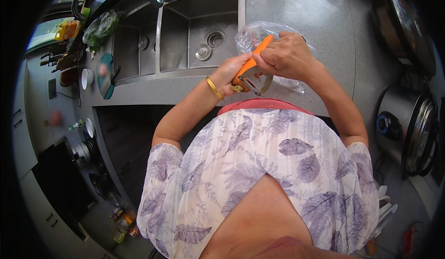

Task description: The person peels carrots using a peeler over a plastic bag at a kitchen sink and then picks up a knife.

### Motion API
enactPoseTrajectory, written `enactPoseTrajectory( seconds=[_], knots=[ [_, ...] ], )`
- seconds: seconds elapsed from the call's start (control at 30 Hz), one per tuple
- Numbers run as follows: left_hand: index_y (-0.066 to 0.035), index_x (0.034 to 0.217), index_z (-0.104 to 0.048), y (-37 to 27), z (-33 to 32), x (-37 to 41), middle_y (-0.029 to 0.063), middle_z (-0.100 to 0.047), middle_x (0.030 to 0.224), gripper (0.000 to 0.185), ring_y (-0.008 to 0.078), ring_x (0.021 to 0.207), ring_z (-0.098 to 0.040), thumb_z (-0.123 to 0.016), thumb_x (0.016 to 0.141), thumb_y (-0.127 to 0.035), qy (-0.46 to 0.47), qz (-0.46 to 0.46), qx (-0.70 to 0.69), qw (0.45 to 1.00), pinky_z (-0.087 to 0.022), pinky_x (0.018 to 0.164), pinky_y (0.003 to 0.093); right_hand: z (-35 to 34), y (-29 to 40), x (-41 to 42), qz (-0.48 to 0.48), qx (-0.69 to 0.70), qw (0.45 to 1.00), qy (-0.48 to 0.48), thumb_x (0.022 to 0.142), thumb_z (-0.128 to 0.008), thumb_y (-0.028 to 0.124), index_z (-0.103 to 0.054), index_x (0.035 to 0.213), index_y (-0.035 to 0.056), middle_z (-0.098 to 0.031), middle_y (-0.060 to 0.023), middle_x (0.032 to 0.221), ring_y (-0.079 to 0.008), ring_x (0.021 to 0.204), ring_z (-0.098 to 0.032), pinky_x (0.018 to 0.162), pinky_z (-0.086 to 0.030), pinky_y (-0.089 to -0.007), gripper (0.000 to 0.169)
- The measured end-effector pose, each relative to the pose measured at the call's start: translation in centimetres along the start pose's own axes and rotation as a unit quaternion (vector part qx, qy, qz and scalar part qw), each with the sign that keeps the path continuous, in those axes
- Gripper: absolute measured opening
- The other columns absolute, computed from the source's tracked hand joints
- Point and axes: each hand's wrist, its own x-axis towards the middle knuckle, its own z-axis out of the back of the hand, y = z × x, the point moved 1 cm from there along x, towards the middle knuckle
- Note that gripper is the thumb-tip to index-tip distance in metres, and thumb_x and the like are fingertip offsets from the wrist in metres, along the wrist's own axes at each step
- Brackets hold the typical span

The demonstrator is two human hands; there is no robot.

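My left hand (225, 72), with a gold bracelet at the wrist, grips a carrot (253, 61) by its stem end. The carrot slants up and right over the counter's front edge, its stem stub pointing at my body. Its surface is bright orange towards the tip. My right hand (288, 55) is closed around a vegetable peeler (256, 81); the handle is hidden in the fist. The peeler's wide metal head lies beside the carrot near the stem end. Under both hands a clear plastic bag (251, 33) is spread on the counter (299, 5).
A double steel sink (174, 47) adjoins on the left. Beyond it are a teal cutting board (105, 69) with a black-handled knife (115, 74), a white bowl (87, 79) and bagged greens (100, 27). A pressure cooker (399, 130) and another dark appliance (399, 33) stand right.
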Motion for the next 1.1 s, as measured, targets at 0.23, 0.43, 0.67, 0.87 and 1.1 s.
enactPoseTrajectory(
  seconds=[0.23,0.43,0.67,0.87,1.1],
  knots=[
    [-0.001,0.107,-0.05,0.7,-0.8,-0.1,0.0117,-0.06,0.081,0.041,0.0182,0.062,-0.061,-0.036,0.095,-0.038,-0.054,0.014,0.08,0.995,-0.053,0.047,0.0296,-2.3,-3.9,-2.2,-0.04,0.042,0.998,-0.011,0.081,-0.058,0.02,-0.044,0.048,0.0119,-0.045,-0.0031,0.043,-0.0218,0.037,-0.04,0.045,-0.036,-0.0313,0.037],
    [-0.002,0.112,-0.047,0.6,-0.6,-1.1,0.0127,-0.058,0.084,0.042,0.0186,0.06,-0.06,-0.033,0.096,-0.038,-0.028,0.017,0.074,0.997,-0.052,0.046,0.0292,-2.7,-8.9,-5.0,-0.116,-0.038,0.992,0.015,0.083,-0.054,0.023,-0.051,0.05,0.0112,-0.051,-0.0054,0.047,-0.0229,0.04,-0.05,0.044,-0.041,-0.0324,0.036],
    [-0.002,0.118,-0.044,0.1,0.3,-2.9,0.0147,-0.058,0.089,0.043,0.0197,0.059,-0.061,-0.031,0.097,-0.037,0.034,0.017,0.014,0.999,-0.053,0.045,0.0298,-2.4,-12.1,-8.1,-0.19,-0.163,0.966,0.066,0.085,-0.05,0.028,-0.054,0.048,0.0121,-0.052,-0.004,0.045,-0.0232,0.038,-0.051,0.043,-0.043,-0.0337,0.04],
    [0.0,0.121,-0.042,0.0,0.6,-2.3,0.0166,-0.059,0.09,0.049,0.0211,0.061,-0.063,-0.029,0.097,-0.041,0.033,-0.002,-0.027,0.999,-0.055,0.046,0.0312,-1.0,-8.6,-5.9,-0.213,-0.121,0.969,0.007,0.086,-0.051,0.027,-0.054,0.048,0.0122,-0.051,-0.0043,0.045,-0.0237,0.038,-0.05,0.041,-0.042,-0.0333,0.041],
    [0.001,0.117,-0.045,0.1,-0.1,-0.8,0.0163,-0.06,0.093,0.043,0.0231,0.07,-0.065,-0.037,0.096,-0.036,-0.025,-0.006,-0.047,0.999,-0.057,0.051,0.0331,-0.4,-3.5,-2.7,-0.107,0.021,0.992,-0.057,0.083,-0.057,0.017,-0.044,0.047,0.0107,-0.044,-0.0037,0.043,-0.02,0.035,-0.042,0.042,-0.035,-0.031,0.038]
  ],
)
